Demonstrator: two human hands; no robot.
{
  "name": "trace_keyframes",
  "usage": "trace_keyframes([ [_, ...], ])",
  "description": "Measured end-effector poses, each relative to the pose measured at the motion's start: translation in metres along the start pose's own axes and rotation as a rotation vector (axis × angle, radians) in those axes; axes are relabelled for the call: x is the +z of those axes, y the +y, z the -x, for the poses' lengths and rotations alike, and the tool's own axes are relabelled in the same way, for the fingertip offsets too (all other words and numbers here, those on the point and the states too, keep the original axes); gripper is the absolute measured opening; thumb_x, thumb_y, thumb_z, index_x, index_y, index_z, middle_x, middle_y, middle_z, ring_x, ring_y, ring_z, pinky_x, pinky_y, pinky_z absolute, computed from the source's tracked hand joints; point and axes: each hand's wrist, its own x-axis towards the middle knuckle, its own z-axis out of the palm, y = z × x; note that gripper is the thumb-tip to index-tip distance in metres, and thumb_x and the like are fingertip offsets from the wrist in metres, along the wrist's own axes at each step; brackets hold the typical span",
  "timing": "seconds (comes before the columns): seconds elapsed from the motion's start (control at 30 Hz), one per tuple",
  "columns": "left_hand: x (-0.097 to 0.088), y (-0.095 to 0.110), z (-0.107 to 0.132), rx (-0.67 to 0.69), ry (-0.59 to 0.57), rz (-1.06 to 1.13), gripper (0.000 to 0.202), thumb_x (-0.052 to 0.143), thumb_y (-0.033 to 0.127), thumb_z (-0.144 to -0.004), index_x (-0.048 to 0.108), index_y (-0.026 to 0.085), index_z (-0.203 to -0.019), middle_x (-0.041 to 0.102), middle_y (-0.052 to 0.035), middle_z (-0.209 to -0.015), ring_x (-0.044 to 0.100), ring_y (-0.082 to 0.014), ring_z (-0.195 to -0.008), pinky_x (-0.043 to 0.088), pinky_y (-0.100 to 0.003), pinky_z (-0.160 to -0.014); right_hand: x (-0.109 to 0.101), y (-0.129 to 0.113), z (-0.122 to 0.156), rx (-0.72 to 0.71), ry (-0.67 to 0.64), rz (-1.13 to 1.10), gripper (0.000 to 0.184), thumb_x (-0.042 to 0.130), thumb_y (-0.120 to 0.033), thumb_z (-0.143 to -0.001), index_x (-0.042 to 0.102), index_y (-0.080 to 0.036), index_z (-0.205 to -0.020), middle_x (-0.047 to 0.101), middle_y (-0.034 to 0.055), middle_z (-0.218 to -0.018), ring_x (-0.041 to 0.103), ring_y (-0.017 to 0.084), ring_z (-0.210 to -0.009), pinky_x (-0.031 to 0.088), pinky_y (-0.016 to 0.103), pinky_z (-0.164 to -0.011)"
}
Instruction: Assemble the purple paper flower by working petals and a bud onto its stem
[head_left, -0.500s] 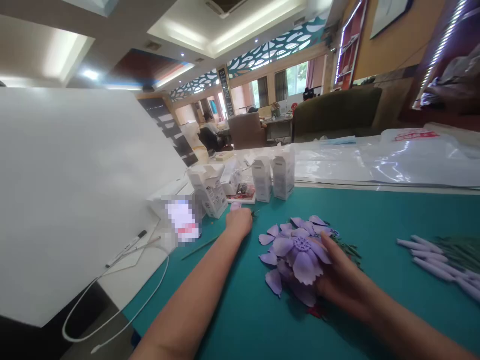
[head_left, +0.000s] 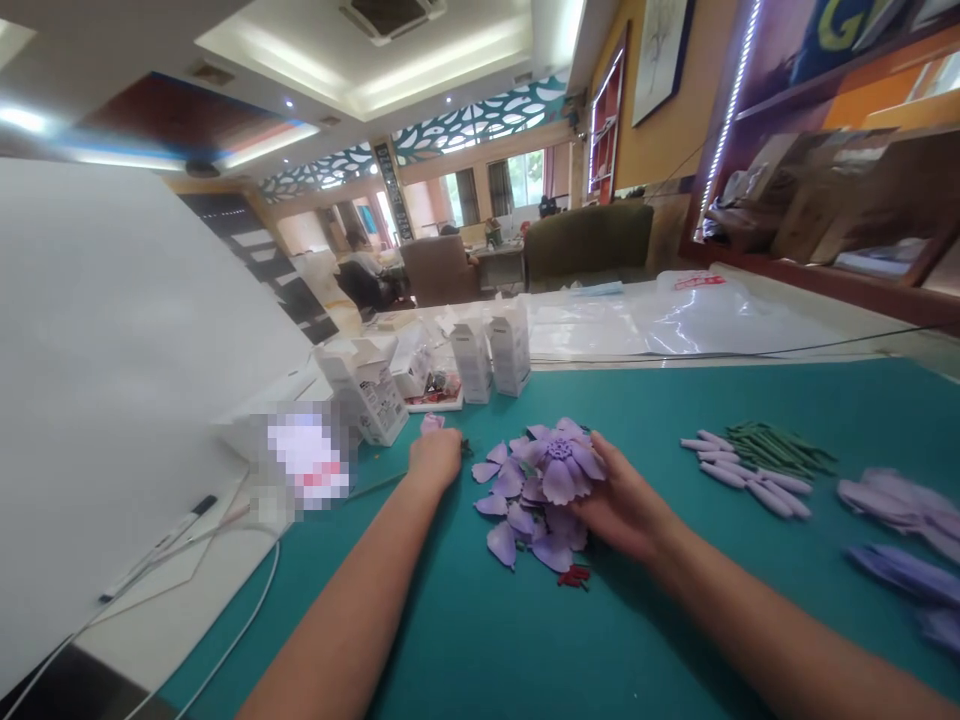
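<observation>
My right hand rests on the teal table mat and grips a purple paper flower from its right side, lifting it a little over a pile of loose purple petals. My left hand lies closed on the mat just left of the petals, fingers curled over something small; a pale pink bit shows right beyond it. What is inside the fist is hidden. A small red scrap lies below the petals.
Several small white cartons stand at the mat's far left edge. Purple rolled pieces and green stems lie to the right, more purple petals at far right. A large white board, a marker and a white cable are on the left.
The camera has swung right, showing more of the table's right side. My right hand has raised the flower slightly off the petal pile. My left hand stays closed in place.
</observation>
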Motion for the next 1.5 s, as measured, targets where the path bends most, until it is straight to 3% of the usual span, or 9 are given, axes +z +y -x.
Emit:
trace_keyframes([
  [0.1,-0.004,0.003,0.007,0.023,0.003,-0.031,0.026,0.055,0.033,-0.093,0.062,0.014,-0.110,0.065,-0.0082,-0.110,0.063,-0.0200,-0.098,0.053,-0.042,-0.086,0.002,-0.003,0.002,0.056,0.084,-0.096,0.019,0.059,-0.036,-0.087,0.069,-0.023,-0.097,0.073,0.0037,-0.093,0.067,0.020,-0.088,0.054,0.036,-0.082],
  [0.23,-0.017,0.011,0.023,0.070,0.031,-0.071,0.023,0.046,0.020,-0.095,0.066,0.016,-0.106,0.069,-0.0111,-0.103,0.066,-0.0237,-0.098,0.054,-0.039,-0.081,0.003,-0.003,0.005,0.017,0.064,-0.097,0.018,0.062,-0.035,-0.084,0.068,-0.023,-0.096,0.073,0.0037,-0.091,0.067,0.021,-0.087,0.055,0.037,-0.080],
  [0.37,-0.044,0.026,0.048,0.163,0.080,-0.120,0.031,0.041,0.015,-0.091,0.069,0.020,-0.104,0.072,-0.0146,-0.097,0.066,-0.0296,-0.101,0.054,-0.037,-0.075,0.000,-0.004,0.004,-0.006,0.069,-0.082,0.012,0.064,-0.032,-0.084,0.068,-0.023,-0.089,0.072,0.0017,-0.084,0.067,0.018,-0.078,0.055,0.031,-0.074],
  [0.53,-0.079,0.054,0.078,0.280,0.116,-0.202,0.029,0.044,0.009,-0.086,0.069,0.019,-0.098,0.072,-0.0131,-0.090,0.069,-0.0302,-0.092,0.054,-0.037,-0.070,-0.001,-0.004,0.003,-0.002,0.084,-0.075,0.012,0.062,-0.031,-0.085,0.068,-0.021,-0.086,0.071,0.0020,-0.078,0.065,0.016,-0.072,0.054,0.027,-0.068],
  [0.73,-0.107,0.080,0.096,0.355,0.101,-0.286,0.029,0.047,0.002,-0.082,0.069,0.015,-0.095,0.072,-0.0128,-0.093,0.069,-0.0307,-0.092,0.053,-0.037,-0.071,0.001,0.003,0.003,-0.003,0.089,-0.062,0.014,0.063,-0.034,-0.082,0.065,-0.021,-0.078,0.067,0.0011,-0.072,0.061,0.016,-0.068,0.051,0.027,-0.064],
  [1.17,-0.115,0.092,0.093,0.403,0.059,-0.391,0.026,0.050,0.002,-0.081,0.073,0.013,-0.090,0.073,-0.0150,-0.092,0.068,-0.0295,-0.095,0.052,-0.036,-0.074,0.005,0.008,0.004,-0.081,0.066,0.004,0.029,0.073,-0.042,-0.067,0.052,-0.022,-0.069,0.052,-0.0050,-0.059,0.045,0.012,-0.055,0.042,0.023,-0.054],
  [1.5,-0.117,0.096,0.092,0.420,0.063,-0.421,0.025,0.052,0.001,-0.081,0.073,0.012,-0.088,0.074,-0.0155,-0.091,0.068,-0.0282,-0.094,0.050,-0.037,-0.081,0.006,0.009,0.005,-0.125,0.072,0.112,0.032,0.070,-0.046,-0.069,0.049,-0.022,-0.073,0.051,-0.0049,-0.057,0.045,0.012,-0.052,0.040,0.023,-0.051],
])
